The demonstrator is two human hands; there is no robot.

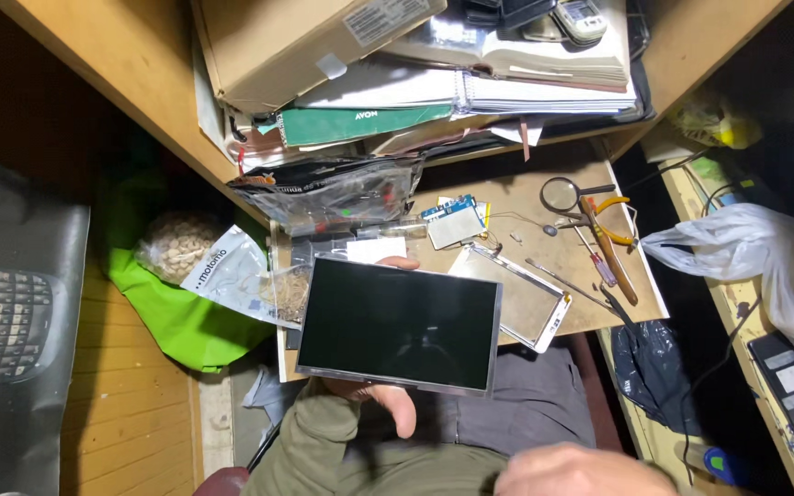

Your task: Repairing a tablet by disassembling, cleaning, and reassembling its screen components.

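While held over the lap, nearest first:
Right hand: the right hand (581,470) sits at the bottom edge, knuckles only showing; whether it is curled or slack cannot be told, and it holds nothing visible.
Left hand: the left hand (380,397) grips the dark rectangular glass display panel (399,325) from beneath, thumb wrapped over the near long edge, fingertips showing at the far edge.
Panel position: above the knees, just before the small wooden worktable (516,204).
Key relation: long axis runs left to right; the panel lies up-left of the free right hand.
Beyond: silver rectangular bezel frame (518,294), blue-edged circuit board (452,220), round magnifying glass (562,194).
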